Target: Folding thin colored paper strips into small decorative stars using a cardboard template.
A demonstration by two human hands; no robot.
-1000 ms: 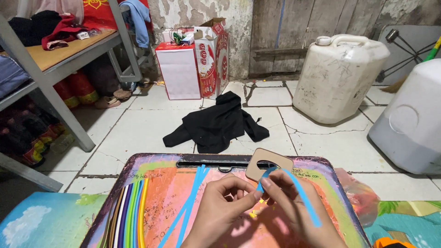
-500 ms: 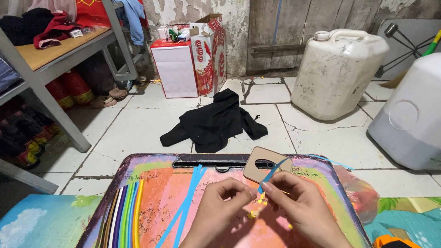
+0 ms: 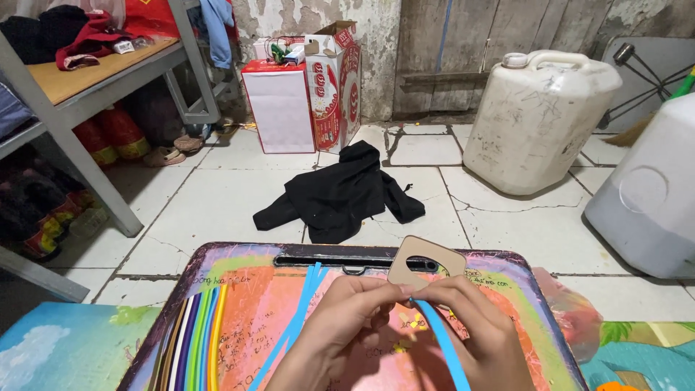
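Your left hand (image 3: 340,326) and right hand (image 3: 463,326) met above the painted board (image 3: 239,318), both pinching one end of a thin blue paper strip (image 3: 441,344). Its long axis ran back toward you, lower right. Flat, smooth spare strips (image 3: 199,333) lay left; a tan card stencil (image 3: 426,262) sat just beyond.

1. Left hand (image 3: 340,318) and right hand (image 3: 470,326) pinched together on a blue paper strip (image 3: 443,344), over a colourful lap board (image 3: 239,289).
2. Tan card template (image 3: 427,262) with an oval hole just beyond the fingers.
3. Loose blue strips (image 3: 300,308) and a row of coloured strips (image 3: 199,333) on the board's left.
4. Black garment (image 3: 344,192), white jerrycan (image 3: 536,112) and red-and-white boxes (image 3: 304,98) on the tiled floor (image 3: 217,195).
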